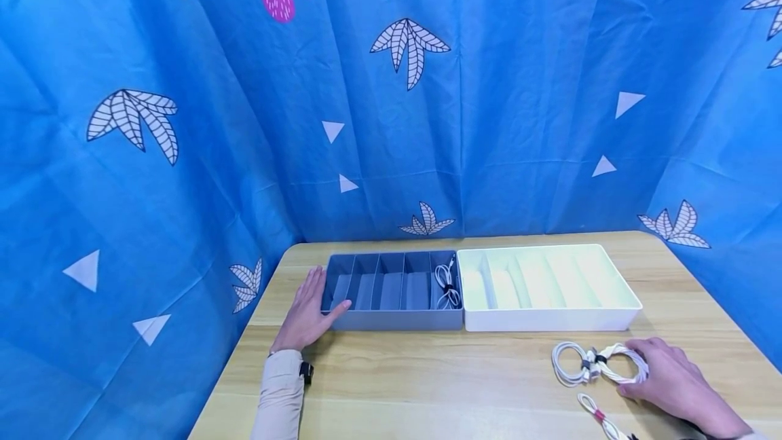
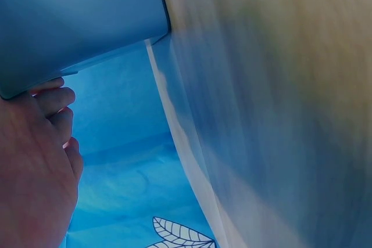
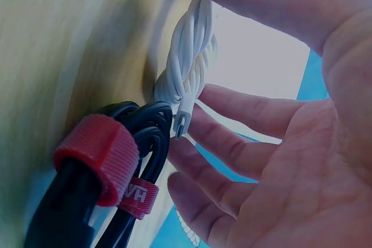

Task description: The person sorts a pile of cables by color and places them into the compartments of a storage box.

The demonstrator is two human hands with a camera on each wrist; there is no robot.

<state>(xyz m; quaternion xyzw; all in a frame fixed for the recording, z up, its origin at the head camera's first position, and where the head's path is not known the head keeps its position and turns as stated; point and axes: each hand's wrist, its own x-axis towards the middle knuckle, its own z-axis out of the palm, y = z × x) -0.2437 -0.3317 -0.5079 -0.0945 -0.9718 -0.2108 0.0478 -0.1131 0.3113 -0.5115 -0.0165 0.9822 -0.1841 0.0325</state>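
Observation:
My left hand (image 1: 307,311) rests against the left end of a grey divided box (image 1: 397,320), fingers along its side and thumb at the front rim. In the left wrist view, the fingers (image 2: 55,101) lie by the box wall (image 2: 81,15). A coiled white cable (image 1: 635,372) lies on the table at right. My right hand (image 1: 668,375) holds its right side between thumb and fingers. The right wrist view shows the twisted white coil (image 3: 189,50) with its plug. Beside it are black cables (image 3: 154,126) with red straps (image 3: 99,158).
Left of the held coil lies another white coil (image 1: 565,379) with a black tie. A white cable with a red tie (image 1: 599,415) is nearer the front. One tied white cable (image 1: 449,287) sits in the grey box's rightmost compartment. A white divided box (image 1: 550,320) adjoins it.

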